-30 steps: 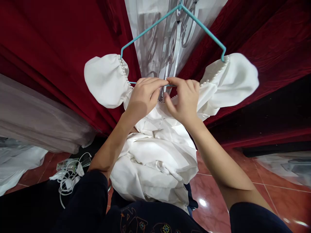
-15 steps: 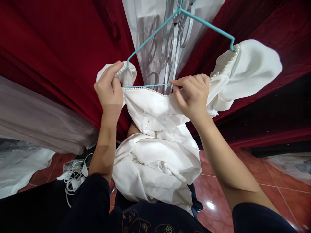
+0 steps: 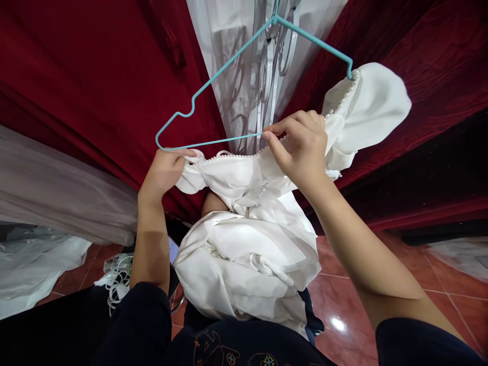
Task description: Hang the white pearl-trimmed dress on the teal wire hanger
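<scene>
A white dress (image 3: 244, 244) with a pearl-trimmed neckline lies bunched over my lap. The turquoise hanger (image 3: 229, 61) rises above it, its right shoulder notch hooked in the pearl-edged right sleeve (image 3: 383, 104). My right hand (image 3: 301, 145) pinches the hanger's bottom bar between thumb and forefinger, close against the bodice. Over on the left, my left hand (image 3: 162, 173) is closed on the pearl edge of the left sleeve (image 3: 192, 182), just below the hanger's lower left corner. That end of the hanger is bare of cloth. Some fingertips are hidden by cloth.
Dark red curtains (image 3: 95, 66) hang on both sides, with white ornate metalwork (image 3: 269, 76) between them. White cables (image 3: 119, 290) lie at lower left by a phone-like screen (image 3: 173, 250). Pale tulle (image 3: 57, 178) hangs at left above red floor tiles (image 3: 343, 295).
The left sleeve has come off the hanger's left end and moved down with my left hand. The hanger has shifted slightly left, and my right hand still pinches its bar.
</scene>
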